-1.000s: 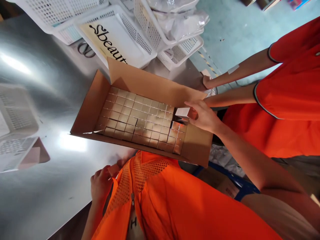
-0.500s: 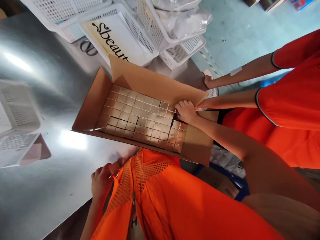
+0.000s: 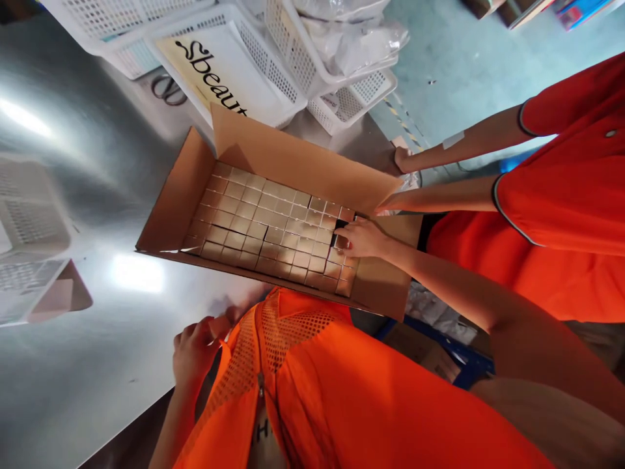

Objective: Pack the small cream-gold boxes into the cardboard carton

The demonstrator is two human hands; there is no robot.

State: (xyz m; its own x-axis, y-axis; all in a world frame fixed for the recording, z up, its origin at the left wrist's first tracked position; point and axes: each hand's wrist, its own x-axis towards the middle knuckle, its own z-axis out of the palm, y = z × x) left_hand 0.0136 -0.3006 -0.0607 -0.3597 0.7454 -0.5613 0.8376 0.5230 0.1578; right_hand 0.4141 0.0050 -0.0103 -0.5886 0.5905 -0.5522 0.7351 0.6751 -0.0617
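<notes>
A long, open cardboard carton [image 3: 297,153] on the metal table has rows of small pale boxes [image 3: 278,221] packed tightly inside. Near its right end, my right hand [image 3: 366,239] rests on the small boxes beside a dark gap. Its fingers are apart and bent, with the tips touching a box at the gap's edge. Low on the left, my left hand [image 3: 193,348] is curled beside the front of my orange vest [image 3: 273,352]. Its fingers close around something small and box-like that I cannot make out.
White perforated baskets [image 3: 288,98] stand behind the carton, one bearing a printed "Sbeaut" sheet. Scissors [image 3: 168,89] lie near them on the metal table [image 3: 97,202]. A co-worker in a red shirt [image 3: 561,208] stands at right, arms reaching toward the table's far corner.
My right hand has shifted down and slightly left over the small boxes, uncovering more of the boxes above the gap. My left hand stays curled. The whole view has shifted slightly.
</notes>
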